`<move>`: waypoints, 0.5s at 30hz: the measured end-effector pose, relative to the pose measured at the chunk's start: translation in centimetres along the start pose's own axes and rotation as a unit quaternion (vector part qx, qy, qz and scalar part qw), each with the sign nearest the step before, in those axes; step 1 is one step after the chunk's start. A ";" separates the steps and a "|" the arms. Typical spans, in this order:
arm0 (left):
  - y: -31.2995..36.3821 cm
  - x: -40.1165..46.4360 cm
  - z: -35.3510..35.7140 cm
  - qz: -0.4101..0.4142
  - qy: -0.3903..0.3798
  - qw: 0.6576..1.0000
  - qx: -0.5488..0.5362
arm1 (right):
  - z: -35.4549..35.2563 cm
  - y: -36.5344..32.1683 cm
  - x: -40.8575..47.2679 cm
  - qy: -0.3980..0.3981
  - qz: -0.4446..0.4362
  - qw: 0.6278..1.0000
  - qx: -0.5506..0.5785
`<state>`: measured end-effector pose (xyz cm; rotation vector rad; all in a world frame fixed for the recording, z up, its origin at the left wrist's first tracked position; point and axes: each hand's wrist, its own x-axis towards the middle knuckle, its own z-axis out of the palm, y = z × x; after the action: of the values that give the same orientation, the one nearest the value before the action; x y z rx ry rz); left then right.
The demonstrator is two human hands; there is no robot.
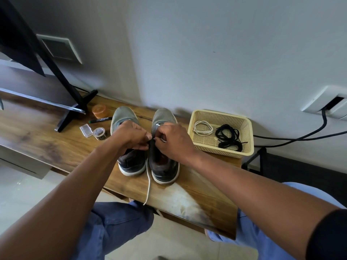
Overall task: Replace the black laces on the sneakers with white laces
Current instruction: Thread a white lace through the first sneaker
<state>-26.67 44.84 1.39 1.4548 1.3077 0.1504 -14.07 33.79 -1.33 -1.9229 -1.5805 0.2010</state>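
Two grey sneakers stand side by side on the wooden table (56, 143), toes toward the wall: the left sneaker (129, 162) and the right sneaker (163, 169). My left hand (131, 136) pinches the inner eyelet edge of the right sneaker. My right hand (172, 141) pinches a white lace (148, 186) at the same spot; its loose end trails between the shoes and hangs over the table's front edge. A cream basket (221, 151) to the right holds a coiled white lace (202, 127) and black laces (228, 136).
A black monitor stand (75, 107) occupies the table's left. Near it lie an orange lid (99, 110), a green marker (100, 120), a small clear box (86, 130) and a tape roll (99, 133). Black cables (300, 137) run from a wall socket at right.
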 end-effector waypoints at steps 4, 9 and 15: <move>0.0 0.0 0.0 0.019 -0.002 1.000 -0.002 | 0.2 0.1 0.1 0.005 0.005 1.000 -0.009; -0.2 0.1 0.0 0.028 -0.004 1.000 0.004 | 0.5 0.3 -0.1 0.030 0.006 0.999 -0.035; -0.2 0.6 0.3 0.025 -0.011 1.000 -0.004 | 1.0 0.4 -0.7 0.058 0.018 0.997 -0.048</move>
<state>-26.38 45.03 0.82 1.4802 1.2518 0.1718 -14.43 33.48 -2.57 -2.0002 -1.5036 0.0273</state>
